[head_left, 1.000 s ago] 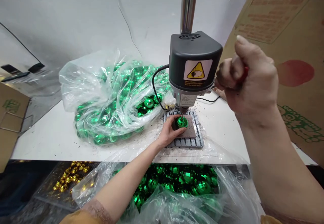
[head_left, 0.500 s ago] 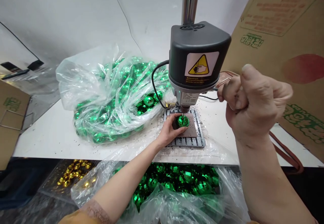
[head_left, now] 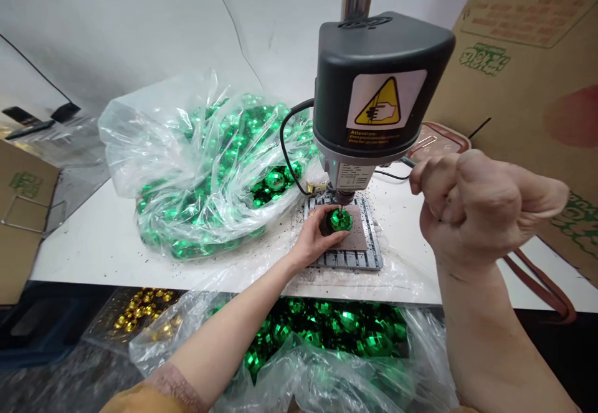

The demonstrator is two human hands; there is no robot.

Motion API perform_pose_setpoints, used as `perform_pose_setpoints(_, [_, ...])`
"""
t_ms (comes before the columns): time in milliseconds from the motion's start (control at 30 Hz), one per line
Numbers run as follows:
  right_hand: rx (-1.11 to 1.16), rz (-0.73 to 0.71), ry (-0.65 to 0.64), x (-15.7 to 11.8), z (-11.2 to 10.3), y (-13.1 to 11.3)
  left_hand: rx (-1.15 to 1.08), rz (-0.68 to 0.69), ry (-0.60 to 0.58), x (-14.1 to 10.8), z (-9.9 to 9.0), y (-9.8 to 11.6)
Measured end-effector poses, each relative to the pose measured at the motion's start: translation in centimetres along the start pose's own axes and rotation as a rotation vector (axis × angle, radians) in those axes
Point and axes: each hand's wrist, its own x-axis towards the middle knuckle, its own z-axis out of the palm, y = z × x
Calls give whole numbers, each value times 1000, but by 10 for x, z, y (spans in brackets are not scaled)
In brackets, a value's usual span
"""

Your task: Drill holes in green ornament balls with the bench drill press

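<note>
A shiny green faceted ball (head_left: 341, 219) sits under the chuck of a black drill press (head_left: 380, 83), over a brown board on the slotted metal base (head_left: 348, 260). My left hand (head_left: 316, 238) holds the ball from its left side, thumb in front and fingers behind. At the right, my right hand (head_left: 481, 204) is closed around the end of the press's lever (head_left: 407, 162), most of which the fingers hide. The drill tip meets the top of the ball; whether it has entered cannot be made out.
Clear plastic bags of green balls lie on the white table (head_left: 116, 263) at the left and below its front edge (head_left: 327, 332). Gold balls (head_left: 144, 307) are at the lower left. A cardboard box (head_left: 527, 89) and brown strap (head_left: 537, 285) are at the right.
My right hand has moved down and slightly right with the lever. The drill head appears larger and its top is further up in the view. My left hand still holds the ball.
</note>
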Motion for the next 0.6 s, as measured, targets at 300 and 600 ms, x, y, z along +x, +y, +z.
perform_pose_setpoints(300, [-5,-65,-5,-13,-8,11,-14,-4,13,0,0,4])
perform_pose_setpoints(600, [-50,-116,-42,-24,-14,17,-23,14,6,1,1,-2])
